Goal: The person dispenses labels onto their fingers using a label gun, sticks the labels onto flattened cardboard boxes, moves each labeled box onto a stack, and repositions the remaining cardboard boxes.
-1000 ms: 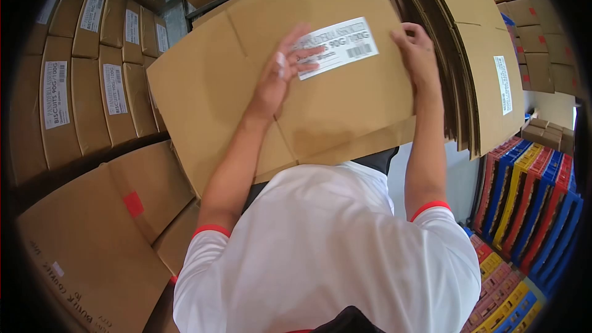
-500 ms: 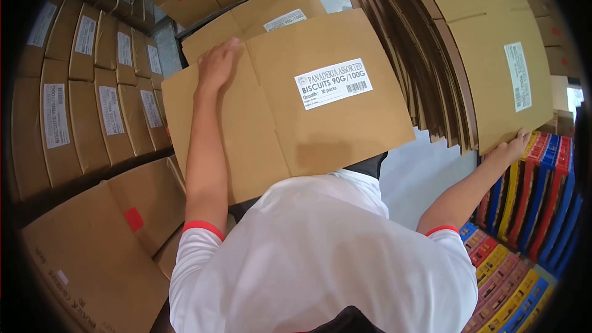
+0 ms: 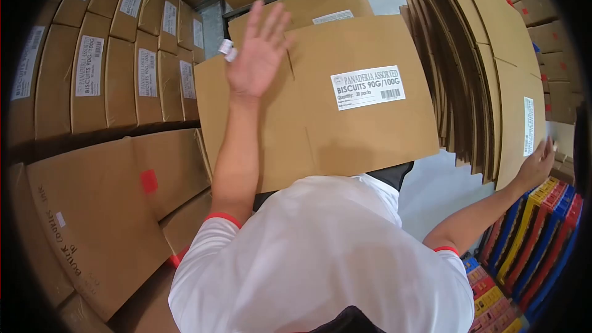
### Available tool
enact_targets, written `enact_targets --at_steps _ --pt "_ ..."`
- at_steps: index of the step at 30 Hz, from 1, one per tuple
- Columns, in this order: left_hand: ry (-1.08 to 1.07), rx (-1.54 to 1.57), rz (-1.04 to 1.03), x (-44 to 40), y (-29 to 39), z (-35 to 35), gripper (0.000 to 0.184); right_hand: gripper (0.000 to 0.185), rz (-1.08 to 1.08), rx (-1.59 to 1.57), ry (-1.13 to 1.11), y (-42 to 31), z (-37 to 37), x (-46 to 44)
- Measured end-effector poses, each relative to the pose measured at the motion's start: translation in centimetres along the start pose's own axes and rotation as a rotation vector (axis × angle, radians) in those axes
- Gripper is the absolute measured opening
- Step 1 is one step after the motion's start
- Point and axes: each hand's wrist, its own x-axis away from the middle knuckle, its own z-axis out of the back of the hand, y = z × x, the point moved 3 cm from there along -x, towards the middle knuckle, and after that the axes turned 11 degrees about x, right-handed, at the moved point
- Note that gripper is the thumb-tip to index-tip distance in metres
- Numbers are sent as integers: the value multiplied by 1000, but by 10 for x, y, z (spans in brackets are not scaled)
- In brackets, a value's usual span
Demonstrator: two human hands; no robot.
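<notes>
My left hand (image 3: 258,55) is raised over a flattened cardboard carton (image 3: 370,142), fingers spread and palm showing. A small white printed tag (image 3: 227,49) shows by its thumb; whether it sticks to the thumb I cannot tell. The carton lies in front of my body and bears a white label (image 3: 368,87) reading "Panaderia Assorted Biscuits 90g/100g". To the right, my right hand (image 3: 536,165) is at the outer edge of a leaning stack of flattened cartons (image 3: 512,86), fingers stretched upward near that stack's white label (image 3: 528,126). Its fingertips are partly unclear.
Rows of labelled closed boxes (image 3: 89,77) stand at left, with larger boxes (image 3: 92,209) below them. Another flat carton (image 3: 296,7) lies behind the front one. Colourful stacked crates (image 3: 533,234) stand at lower right. Grey floor (image 3: 425,197) shows between my body and the leaning stack.
My left hand has lifted off the carton and turned palm up, fingers spread. My right hand has left the stack's lower edge and moved right. The view has shifted left.
</notes>
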Motion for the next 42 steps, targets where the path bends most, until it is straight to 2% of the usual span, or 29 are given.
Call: enact_targets --at_steps 2,3,4,6,8,10,13,16,23,25,26,28,29,31,32,34,35,37,38,39,40,41,42 --pt "-52 73 57 4 -19 -26 138 31 -266 -579 -203 -101 0 8" --pt "-87 148 102 4 -30 -36 139 32 -243 -956 -322 -149 0 21" --pt "-120 225 147 5 -40 -46 139 31 -324 -988 -513 -212 21 39" --pt "-158 269 176 7 -57 -61 140 27 -43 -1241 -902 -289 12 87" --pt "-187 312 204 12 -67 -71 140 23 37 -1521 -1290 -350 15 144" --pt "-193 275 213 20 -70 -75 143 22 111 -1647 -1476 -386 27 176" --pt "-128 398 197 27 -66 -72 145 20 11 -1752 -1489 -409 33 195" --pt "-123 325 205 29 -67 -59 146 19 -77 -1726 -1521 -414 29 200" --pt "-128 369 244 30 -81 -46 140 14 8 -1634 -1375 -411 12 211" --pt "-44 166 208 21 -80 -38 131 11 -70 -1566 -1285 -404 10 209" --pt "-45 175 215 18 -80 -36 131 11 -78 -1556 -1285 -401 10 209" --pt "-23 -64 125 8 -77 -32 123 12 -116 -1504 -1149 -393 10 205" --pt "-25 -55 129 4 -78 -30 123 12 -119 -1495 -1146 -388 9 203" --pt "-70 -276 55 -3 -78 -27 105 10 -216 -1431 -1180 -372 2 197" --pt "-69 -268 58 -5 -76 -27 105 10 -218 -1422 -1180 -365 -2 193" --pt "192 -323 128 -7 -72 -16 86 11 -261 -1312 -1150 -348 -24 178" --pt "193 -317 131 -11 -71 -2 86 11 -190 -1206 -1181 -333 -42 172" --pt "163 -1197 -145 -21 -61 41 75 12 -120 -1089 -1213 -302 -77 161" --pt "163 -1189 -143 -23 -61 61 75 12 -104 -968 -1312 -289 -91 159" --pt "243 -1335 -113 -24 -60 83 72 13 -88 -842 -1406 -279 -102 160" --pt "324 -1480 -80 -23 -59 96 70 13 -88 -834 -1406 -272 -111 163" --pt "324 -1474 -78 -22 -58 97 70 14 -93 -803 -1444 -268 -117 168" --pt "323 -1471 15 -19 -58 99 69 16 -98 -772 -1484 -263 -124 172"
